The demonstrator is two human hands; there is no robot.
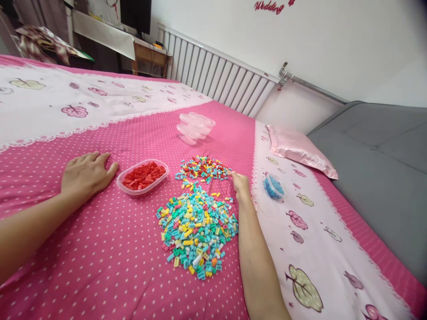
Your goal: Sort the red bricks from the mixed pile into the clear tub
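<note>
My left hand lies flat on the pink dotted bedsheet, fingers spread, holding nothing. Just to its right sits a clear plastic tub filled with red toy bricks. My right hand is at the right edge of a smaller pile of mixed bricks, mostly red, blue and yellow. Its index finger reaches out to the bricks; the other fingers are largely hidden, and no held brick shows. Nearer to me spreads a larger heap of bricks in turquoise, green, yellow and other colours, beside my right forearm.
Several clear plastic containers stand beyond the piles. To the right is a small container with blue pieces. A pink pillow lies near the grey headboard. Metal railings line the far side, by a desk.
</note>
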